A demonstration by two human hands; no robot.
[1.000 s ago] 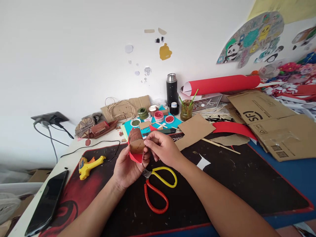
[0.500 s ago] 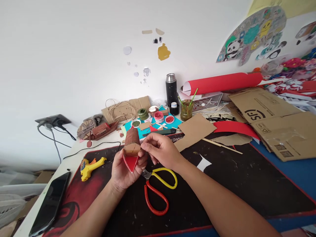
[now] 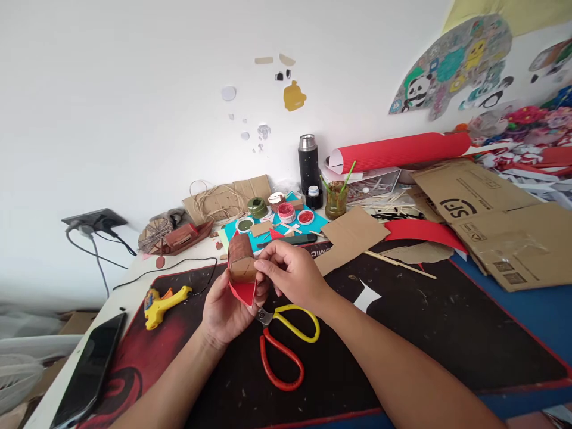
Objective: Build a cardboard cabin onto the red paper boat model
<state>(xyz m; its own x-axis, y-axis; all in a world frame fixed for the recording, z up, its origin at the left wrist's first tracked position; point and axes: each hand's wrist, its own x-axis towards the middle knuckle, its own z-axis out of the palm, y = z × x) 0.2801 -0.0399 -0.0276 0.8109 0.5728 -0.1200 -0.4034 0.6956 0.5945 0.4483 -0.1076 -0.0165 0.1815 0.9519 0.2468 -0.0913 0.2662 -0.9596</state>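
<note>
My left hand (image 3: pixel 232 313) is wrapped around a small cardboard model boat (image 3: pixel 242 253) and holds it above the mat. A brown curved cover forms its top, a bare cardboard panel faces me, and a red pointed end sticks out below. My right hand (image 3: pixel 292 271) has thumb and forefinger pinched together at the boat's right edge; what exactly lies between the fingertips is hidden. Below the hands lie scissors (image 3: pixel 282 359) with one red and one yellow handle, their blades partly covered by my left hand.
A yellow glue gun (image 3: pixel 166 305) and a black phone (image 3: pixel 92 369) lie to the left. Behind stand open paint pots (image 3: pixel 286 212), a brush jar (image 3: pixel 336 201) and a black flask (image 3: pixel 308 164). Cardboard sheets (image 3: pixel 355 235) and a white scrap (image 3: pixel 366 297) lie to the right.
The boat has turned slightly in my left hand, so its red point now sits farther right and a little higher. My right hand stays pinched at its edge.
</note>
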